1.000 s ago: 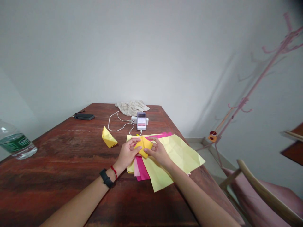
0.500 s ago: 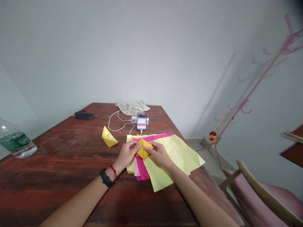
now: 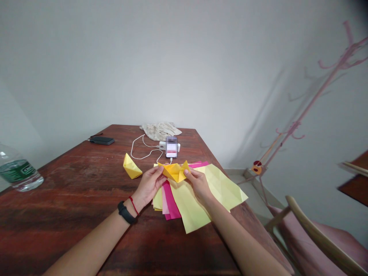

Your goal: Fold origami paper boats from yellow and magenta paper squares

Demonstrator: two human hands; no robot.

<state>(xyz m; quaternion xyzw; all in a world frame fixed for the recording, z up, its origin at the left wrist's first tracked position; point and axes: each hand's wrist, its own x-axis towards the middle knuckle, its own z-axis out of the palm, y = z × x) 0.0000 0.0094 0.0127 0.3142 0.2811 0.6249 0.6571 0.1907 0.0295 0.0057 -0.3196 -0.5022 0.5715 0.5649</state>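
Observation:
A folded yellow paper boat [image 3: 174,172] is stretched between my two hands, its pointed ends drawn apart. My left hand [image 3: 150,183] pinches its left end, and my right hand [image 3: 199,184] grips the right end between thumb and fingers. Beneath them lie large creased pale yellow sheets [image 3: 224,188] and pink sheets [image 3: 172,205], fanned over one another. Another folded paper boat [image 3: 131,167], a lighter yellow, rests on the table to the left of my left hand.
On the wooden table [image 3: 71,214] stands a phone [image 3: 171,147] with a white cable, before a crumpled cloth [image 3: 161,131]. A dark power bank [image 3: 102,140] and a water bottle [image 3: 18,168] are at left. A chair [image 3: 313,234] and pink coat rack [image 3: 310,99] are at right.
The flat yellow diamond has been pulled out sideways into a boat shape with raised tips. My hands have moved apart, still holding the paper.

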